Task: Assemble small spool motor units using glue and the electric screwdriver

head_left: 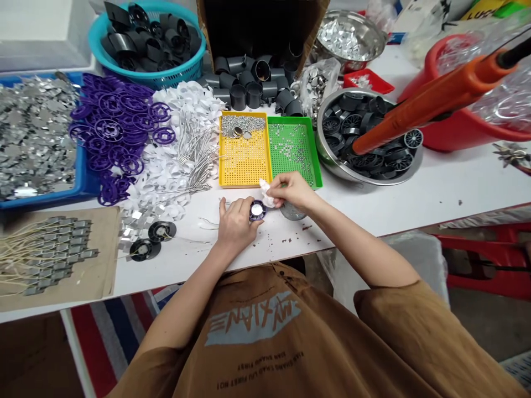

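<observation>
Fingers of the left hand point(237, 221) are clamped on the rim of a dark purple round part point(258, 201), keeping it against the white surface point(398, 204) near the front edge. A white disc point(257, 209) sits in the middle of that part. The right hand point(295, 190), just beside it, pinches a crumpled white piece point(266, 193) between thumb and fingertips. Beneath the right hand lies a clear round item point(292, 211), partly covered; thin wires point(208, 224) trail out left of the left hand, and dark specks point(290, 240) dot the surface below.

Just beyond the hands, 2 shallow trays stand side by side: a yellow tray point(244, 185) with fine silvery bits and a few round metal discs point(246, 135), and a green tray point(316, 160) with scattered small pieces. To the left rest 2 black round parts point(162, 231), near a cardboard sheet point(107, 249) carrying rows of small motors point(66, 243) with pale leads.

Farther out on the left are a heap of purple rings point(110, 130) and a blue bin point(89, 177) of silver squares. On the right, an orange tool point(427, 110) slants over a steel bowl point(365, 179) full of black wheels, with a red basin point(456, 135) behind.
</observation>
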Motion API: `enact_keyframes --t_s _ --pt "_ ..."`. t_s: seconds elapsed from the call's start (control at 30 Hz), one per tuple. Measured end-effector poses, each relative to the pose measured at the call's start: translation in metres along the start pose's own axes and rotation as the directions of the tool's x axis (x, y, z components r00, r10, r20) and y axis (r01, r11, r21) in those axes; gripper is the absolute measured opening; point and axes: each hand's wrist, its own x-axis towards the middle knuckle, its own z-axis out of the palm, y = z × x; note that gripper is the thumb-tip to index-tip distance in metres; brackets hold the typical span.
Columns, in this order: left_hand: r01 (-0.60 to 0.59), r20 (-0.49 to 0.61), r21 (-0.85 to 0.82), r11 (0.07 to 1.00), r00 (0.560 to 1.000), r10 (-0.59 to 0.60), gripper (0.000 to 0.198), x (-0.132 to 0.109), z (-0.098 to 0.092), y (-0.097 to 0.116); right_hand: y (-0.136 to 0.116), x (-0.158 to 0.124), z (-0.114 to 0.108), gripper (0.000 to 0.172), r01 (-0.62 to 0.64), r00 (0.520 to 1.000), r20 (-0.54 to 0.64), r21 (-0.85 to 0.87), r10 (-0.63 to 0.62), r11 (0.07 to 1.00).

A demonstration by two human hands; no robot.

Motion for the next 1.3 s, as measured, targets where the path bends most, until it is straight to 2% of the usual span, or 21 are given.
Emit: enact_keyframes --t_s 0.07,0.2,0.3,0.4,0.53,0.8,1.03,1.2,1.3 --pt "-0.002 0.008 -0.010 1.000 1.000 0.002 0.041 0.000 -0.001 -0.001 0.005 -0.004 -0.007 0.014 0.000 1.000 -0.011 0.085 0.001 0.996" --pt "-0.004 0.023 -0.016 1.000 1.000 0.005 0.043 -0.001 -0.003 -0.002 0.009 -0.007 -0.011 0.010 -0.017 0.999 0.048 0.038 0.015 0.999" --pt "-0.026 0.042 -0.017 1.000 0.999 0.026 0.044 -0.001 -0.004 -0.002 0.008 -0.007 -0.008 0.009 0.018 0.999 0.037 0.022 -0.019 1.000" --pt "-0.034 0.056 -0.011 0.999 0.998 0.034 0.046 -0.001 -0.005 -0.002 0.006 -0.008 -0.005 0.010 0.053 0.998 0.030 -0.123 -0.050 0.991" --pt "-0.037 0.058 -0.009 0.999 0.998 0.037 0.046 0.000 -0.005 -0.003 0.001 -0.010 -0.001 0.010 0.072 0.996 0.070 -0.359 -0.050 0.930" --pt "-0.041 0.062 0.008 0.999 0.997 0.040 0.045 0.002 -0.004 -0.003 -0.012 0.008 -0.005 0.010 0.144 0.962 0.274 -0.547 0.014 0.825" --pt "-0.040 0.060 0.017 0.999 0.997 0.039 0.045 0.002 -0.003 -0.003 -0.025 0.018 -0.007 0.016 0.127 0.921 0.372 -0.569 0.116 0.813" --pt "-0.043 0.057 0.015 0.999 0.997 0.042 0.046 0.001 -0.001 -0.006 -0.032 0.015 -0.010 0.007 0.192 0.907 0.411 -0.590 0.088 0.784" --pt "-0.036 0.054 0.016 0.999 0.998 0.035 0.047 0.001 0.000 -0.006 -0.032 0.014 -0.008 0.013 0.189 0.914 0.399 -0.575 0.072 0.796"
